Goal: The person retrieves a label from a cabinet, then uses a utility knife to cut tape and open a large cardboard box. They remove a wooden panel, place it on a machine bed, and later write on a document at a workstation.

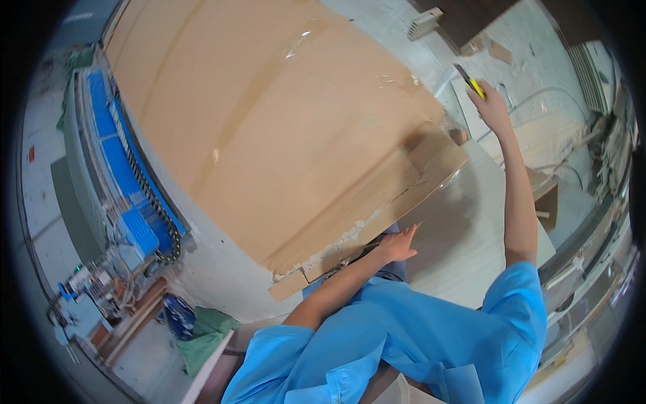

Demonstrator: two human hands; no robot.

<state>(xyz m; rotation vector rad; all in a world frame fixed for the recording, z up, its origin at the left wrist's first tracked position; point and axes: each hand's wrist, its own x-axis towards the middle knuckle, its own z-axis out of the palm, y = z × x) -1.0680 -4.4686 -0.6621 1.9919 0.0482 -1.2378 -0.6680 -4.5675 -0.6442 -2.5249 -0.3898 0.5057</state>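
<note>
A large brown cardboard package (282, 128) fills the middle, with strips of clear tape on it and a torn, ragged edge on the side nearest me. My left hand (398, 245) is beside that near edge, fingers apart and holding nothing; whether it touches the cardboard I cannot tell. Out to the far right, my right hand (491, 109) grips a yellow and black utility knife (476, 88), its blade pointing up and away from the package. A pale flat board (464, 236) lies to the right of the package, below my right hand.
Along the left runs a machine with a blue rail (121, 155) and a black cable chain (134, 155). Green cloth (205, 337) lies at the lower left. An open cardboard box (548, 202) and stacked strips (585, 283) stand at the right. Scraps lie on the floor (538, 74) beyond.
</note>
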